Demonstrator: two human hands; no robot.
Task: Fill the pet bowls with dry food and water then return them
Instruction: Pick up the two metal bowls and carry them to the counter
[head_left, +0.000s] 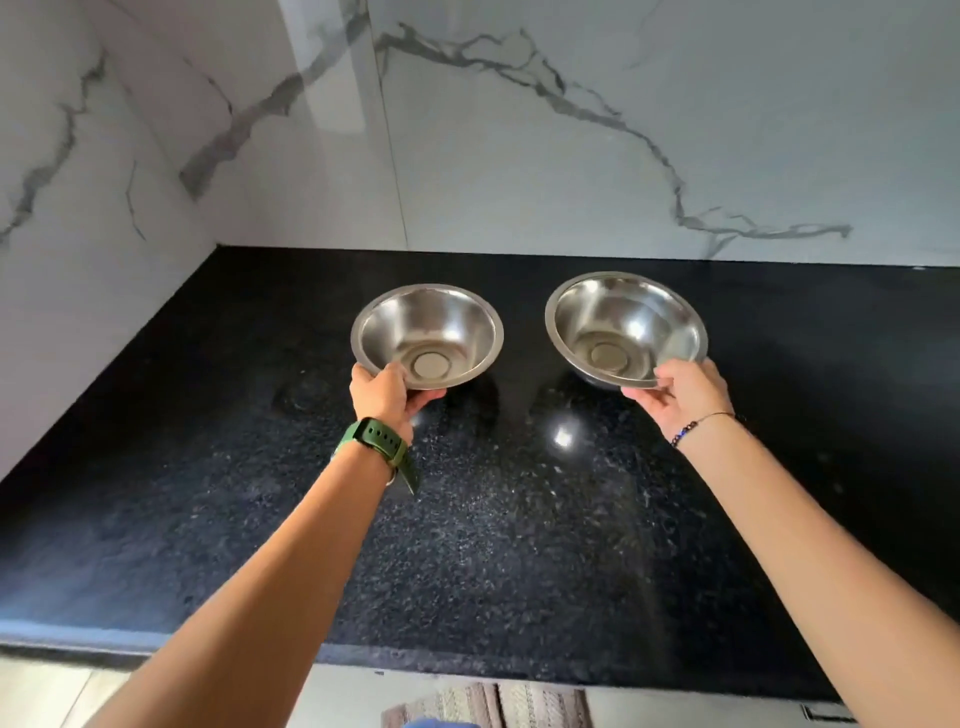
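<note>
I have both arms stretched out over a black speckled granite countertop (519, 519), each hand holding one stainless steel bowl by its near rim. My left hand (382, 392) grips the left bowl (427, 335), thumb lying over the top of the rim and fingers curled underneath it; a green watch strap (382, 441) wraps that wrist. My right hand (685, 397) pinches the right bowl (626, 327) the same way, thumb on the rim's upper edge and fingertips below, with a thin bracelet (698, 423) of dark and blue beads on that wrist. The two bowls match: round, shallow, brushed silver metal with a flat rolled lip, sloping walls and a small flat circle at the bottom. Both are tipped toward me, so I look straight into them, and both are dry and hold nothing. They sit side by side but apart, with a strip of dark counter showing between them. I cannot tell whether their far edges touch the counter or hang just above it. They are toward the back of the counter, near a white marble-patterned wall (571, 145) with grey veins, which turns a corner at the left. Below the counter's front edge, a woven striped rug (488, 704) lies on the floor.
</note>
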